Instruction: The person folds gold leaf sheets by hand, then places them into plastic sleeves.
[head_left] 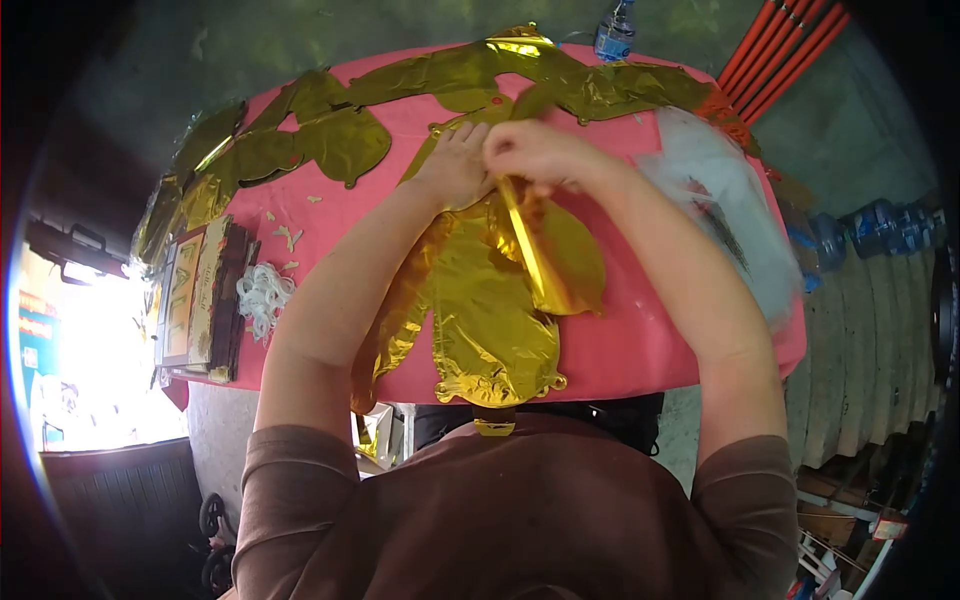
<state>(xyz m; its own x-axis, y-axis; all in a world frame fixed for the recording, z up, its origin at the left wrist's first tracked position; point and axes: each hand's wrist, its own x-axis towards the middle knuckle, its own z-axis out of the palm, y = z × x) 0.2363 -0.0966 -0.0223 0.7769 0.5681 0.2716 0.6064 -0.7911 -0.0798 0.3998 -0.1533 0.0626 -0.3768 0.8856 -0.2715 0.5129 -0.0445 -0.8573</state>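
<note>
Gold foil piece point(490, 320) lies on the table's point(640, 345) near half, long axis running from hands to torso point(530, 510), tabbed end toward the person. Left hand point(457, 172) lies flat, fingers extended, likely pinning it; right hand's point(538, 155) fingers curl just beside, blurred, can't tell if clamped on foil.

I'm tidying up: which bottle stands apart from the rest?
The lone bottle by the far edge of the pink table; the other bottles cluster beyond its right end.
</note>
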